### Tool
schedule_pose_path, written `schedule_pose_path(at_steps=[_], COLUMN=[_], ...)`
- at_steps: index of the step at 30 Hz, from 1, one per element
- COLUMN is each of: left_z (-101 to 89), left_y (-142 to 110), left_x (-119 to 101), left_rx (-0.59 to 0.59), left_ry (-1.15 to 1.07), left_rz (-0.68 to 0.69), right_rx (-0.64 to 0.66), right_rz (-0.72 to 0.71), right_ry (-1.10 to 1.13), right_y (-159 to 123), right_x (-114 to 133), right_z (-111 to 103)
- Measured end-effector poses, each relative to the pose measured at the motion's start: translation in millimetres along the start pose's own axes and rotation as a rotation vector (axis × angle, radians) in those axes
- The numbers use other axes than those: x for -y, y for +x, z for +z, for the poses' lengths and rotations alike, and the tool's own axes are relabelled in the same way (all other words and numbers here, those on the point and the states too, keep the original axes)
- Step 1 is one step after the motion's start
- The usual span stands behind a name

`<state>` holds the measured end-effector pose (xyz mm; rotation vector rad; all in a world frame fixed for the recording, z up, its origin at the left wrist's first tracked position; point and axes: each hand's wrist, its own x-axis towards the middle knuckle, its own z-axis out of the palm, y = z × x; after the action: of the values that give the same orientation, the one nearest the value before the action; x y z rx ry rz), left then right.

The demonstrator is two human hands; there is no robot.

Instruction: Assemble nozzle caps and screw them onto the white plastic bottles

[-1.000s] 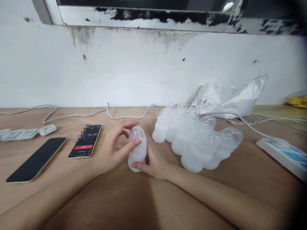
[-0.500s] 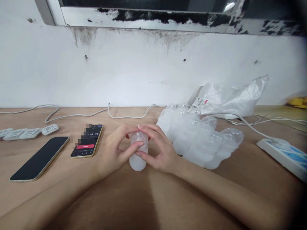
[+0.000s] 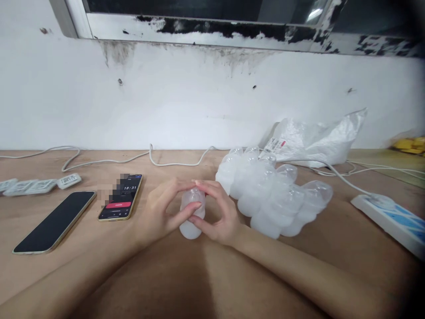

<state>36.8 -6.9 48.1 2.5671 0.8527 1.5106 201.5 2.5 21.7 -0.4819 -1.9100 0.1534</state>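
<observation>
A small plastic capsule [image 3: 190, 230] with a frosted lower half and a clearer top stands on the wooden table in front of me. My left hand [image 3: 158, 212] curls round its left side, thumb lying across the front. From the right, my right hand [image 3: 223, 217] wraps it too, its thumb tip close to the left thumb. The fingertips of both hands meet over the capsule's top, hiding part of it. To the right of my hands lies a cluster of several similar capsules [image 3: 265, 195], packed close together.
At left are a dark phone [image 3: 56, 221], a phone with a lit timer [image 3: 124, 195] and several small white labelled packets [image 3: 41, 186]. White cable [image 3: 109, 159] runs along the wall. A white plastic bag [image 3: 318, 137] and a power strip [image 3: 392, 217] are at right.
Both hands stay round the capsule; the fingertips over its top and the right thumb have shifted slightly. The view has tilted a little. The phone's timer has moved on a second.
</observation>
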Motion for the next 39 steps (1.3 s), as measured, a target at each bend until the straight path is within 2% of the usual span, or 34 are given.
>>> schedule_pose_path(at_steps=[4,9,13,15,18,20,22,23,25,27,30,33,35,39], left_z=[1.3,10.3,21.3,25.3,28.8,30.1,31.6,32.7,35.5,38.8,42.9,46.2,49.7,61.7], left_y=[-1,-9,-22,-27,-31,-32,-33,-33,-33,-31,-23,-15,-10,-5], left_x=[1,3,8,11,17,20,22,22,22,22,20,17,16,18], left_rx=[-0.013,-0.031,-0.061,-0.062,-0.015,0.022,0.071,0.118,0.224,0.317,0.377,0.380,0.380,0.387], left_ry=[0.015,-0.071,-0.201,-0.294,-0.417,-0.478,-0.495,-0.488,-0.480,-0.483,-0.389,-0.275,-0.254,-0.241], left_rz=[0.034,-0.007,-0.154,-0.254,-0.335,-0.373,-0.417,-0.433,-0.457,-0.475,-0.468,-0.373,-0.334,-0.337], right_rx=[0.003,0.044,0.090,0.058,-0.007,0.068,0.259,0.374,0.560,0.651,0.706,0.726,0.728,0.754], right_rz=[0.015,0.051,0.073,0.054,-0.114,-0.332,-0.489,-0.512,-0.453,-0.368,-0.329,-0.330,-0.331,-0.378], right_ry=[-0.013,-0.050,-0.151,-0.219,-0.222,-0.125,-0.019,0.015,0.034,0.018,0.001,-0.027,-0.054,-0.080], right_y=[-1,-9,-20,-24,-30,-35,-39,-40,-41,-39,-36,-36,-39,-46], right_x=[1,1,5,11,22,28,31,31,29,26,23,24,26,29], right_z=[2,6,9,9,13,19,27,30,35,36,33,31,32,35])
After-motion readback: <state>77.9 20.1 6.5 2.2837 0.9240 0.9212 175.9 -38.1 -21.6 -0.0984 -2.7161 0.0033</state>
